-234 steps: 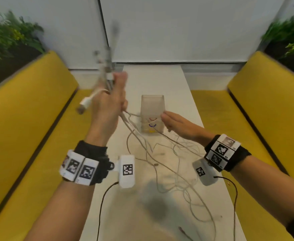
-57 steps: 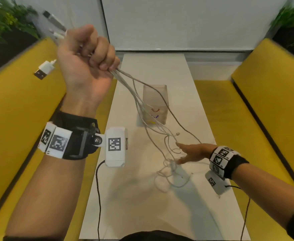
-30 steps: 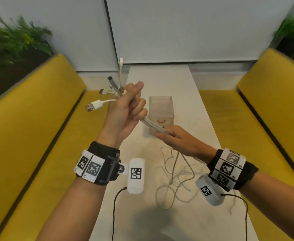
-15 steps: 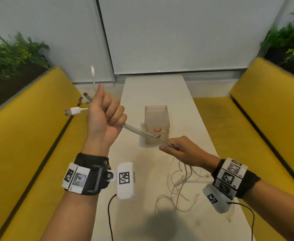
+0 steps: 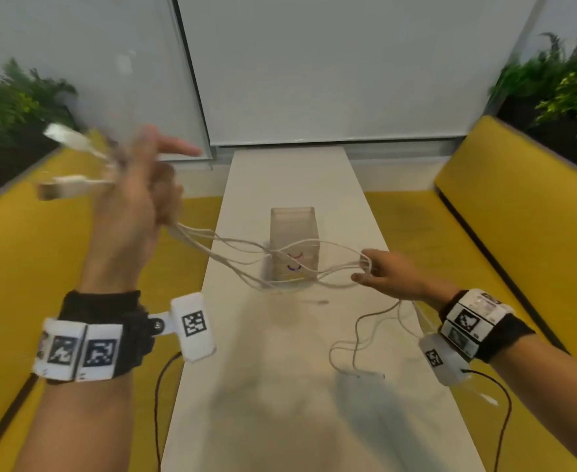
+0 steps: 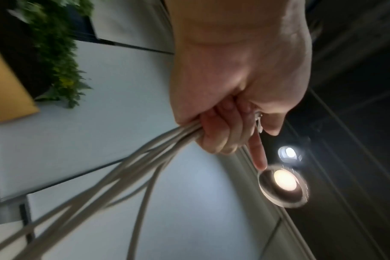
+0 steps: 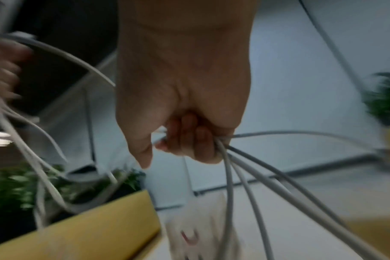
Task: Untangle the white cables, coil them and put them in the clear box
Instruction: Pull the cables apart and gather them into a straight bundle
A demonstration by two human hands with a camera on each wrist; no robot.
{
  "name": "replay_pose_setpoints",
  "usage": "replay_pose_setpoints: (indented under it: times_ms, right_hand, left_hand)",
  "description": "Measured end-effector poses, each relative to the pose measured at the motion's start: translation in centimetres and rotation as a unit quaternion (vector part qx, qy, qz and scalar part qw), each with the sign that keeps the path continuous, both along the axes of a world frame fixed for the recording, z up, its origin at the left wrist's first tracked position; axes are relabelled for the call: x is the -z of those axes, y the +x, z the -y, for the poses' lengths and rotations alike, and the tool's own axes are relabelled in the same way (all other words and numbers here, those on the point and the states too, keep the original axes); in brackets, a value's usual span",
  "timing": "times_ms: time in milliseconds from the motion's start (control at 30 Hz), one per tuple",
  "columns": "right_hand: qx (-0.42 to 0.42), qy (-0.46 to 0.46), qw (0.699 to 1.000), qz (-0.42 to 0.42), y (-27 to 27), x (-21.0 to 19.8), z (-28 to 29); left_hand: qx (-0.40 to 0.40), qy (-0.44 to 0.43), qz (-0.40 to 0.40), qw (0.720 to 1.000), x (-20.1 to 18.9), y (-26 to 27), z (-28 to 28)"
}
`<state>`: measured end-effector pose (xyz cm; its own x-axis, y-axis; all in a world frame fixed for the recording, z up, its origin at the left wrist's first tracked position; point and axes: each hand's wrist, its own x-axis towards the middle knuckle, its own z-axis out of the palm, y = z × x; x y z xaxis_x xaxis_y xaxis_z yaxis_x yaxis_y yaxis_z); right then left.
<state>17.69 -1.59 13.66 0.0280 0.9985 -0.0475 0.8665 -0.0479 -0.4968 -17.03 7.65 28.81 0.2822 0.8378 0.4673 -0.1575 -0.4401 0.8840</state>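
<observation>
Since half a second ago the right hand has slid rightward along the cables, both fists gripping them, left hand raised; strands now fan slack before the box mid-table, tails toward the right edge—combing out, not yet coiling.

The left hand and its cable plugs are motion-blurred. Cable ends on the table smear together, their connectors unreadable.
</observation>
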Motion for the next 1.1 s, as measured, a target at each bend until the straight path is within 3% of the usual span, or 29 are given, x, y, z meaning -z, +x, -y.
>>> replay_pose_setpoints:
  times_ms: [167, 300, 400, 467, 567, 700, 833, 933, 1033, 1100]
  right_hand:
    - [-0.075, 0.045, 0.994, 0.071, -3.8, -7.0, -0.8]
    - [-0.094, 0.047, 0.994, 0.02, -5.4, -11.0, -0.3]
    - [-0.111, -0.025, 0.986, -0.126, -5.7, -11.8, 0.7]
    - [-0.135, -0.081, 0.954, -0.256, -6.1, -11.2, 1.6]
    - [-0.185, -0.174, 0.916, -0.309, -7.2, -9.2, 2.8]
    - [-0.27, -0.247, 0.909, -0.2, -9.6, -6.3, 3.8]
    - [-0.291, -0.309, 0.904, 0.043, -10.0, -2.5, 2.3]
    - [-0.226, -0.349, 0.906, 0.076, -7.0, 1.7, 0.4]
    - [-0.164, -0.271, 0.943, 0.105, -4.7, 7.9, 0.8]
    - [-0.163, -0.259, 0.942, 0.135, -4.1, 12.6, 2.2]
  left_hand:
    - [0.108, 0.05, -0.219, 0.969, 3.2, 5.8, 1.8]
    - [0.157, 0.088, -0.32, 0.93, 5.3, 8.5, 2.4]
    - [0.149, 0.091, -0.31, 0.935, 6.2, 8.8, 2.3]
    - [0.151, 0.062, -0.251, 0.954, 6.3, 8.8, 2.2]
    - [0.194, -0.012, -0.167, 0.967, 6.2, 7.6, 0.9]
    - [0.198, -0.097, -0.098, 0.97, 5.0, 4.9, -1.2]
    - [0.173, -0.115, -0.092, 0.974, 5.3, 3.8, -2.3]
    - [0.176, -0.149, -0.119, 0.966, 6.8, 3.3, -2.2]
    - [0.175, -0.173, -0.148, 0.958, 7.7, 2.9, -1.7]
    - [0.165, -0.187, -0.152, 0.956, 7.9, 2.9, -1.5]
